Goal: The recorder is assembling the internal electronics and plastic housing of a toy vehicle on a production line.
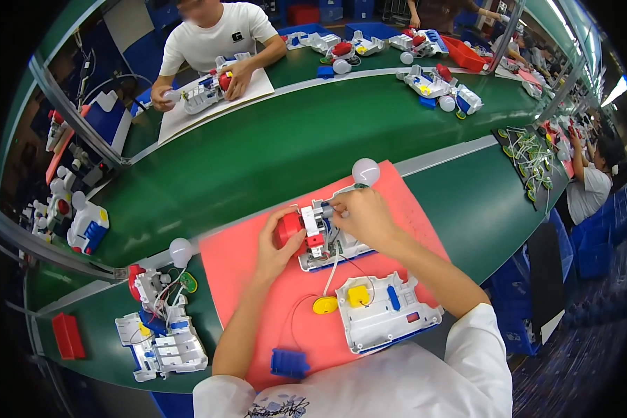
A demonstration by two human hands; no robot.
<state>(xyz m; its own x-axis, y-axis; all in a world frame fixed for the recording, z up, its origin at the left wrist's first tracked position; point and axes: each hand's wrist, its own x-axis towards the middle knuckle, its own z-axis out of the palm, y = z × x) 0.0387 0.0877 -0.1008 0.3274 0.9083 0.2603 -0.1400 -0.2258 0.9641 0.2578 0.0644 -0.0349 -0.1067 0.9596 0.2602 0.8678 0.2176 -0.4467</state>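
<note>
Green worktop (460,198) bears pink matting (407,209), left grip (274,252) and right grip (364,214) clamping a red-white mechanism (311,221).

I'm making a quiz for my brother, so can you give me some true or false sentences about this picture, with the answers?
1. The left hand touches a red part. True.
2. The mat under the work is green. False: the mat is pink.
3. A yellow block sits in the loose white shell. True.
4. The blue box is right of that shell. False: the blue box is on its left.
5. A round white bulb is beyond the right hand. True.
</note>
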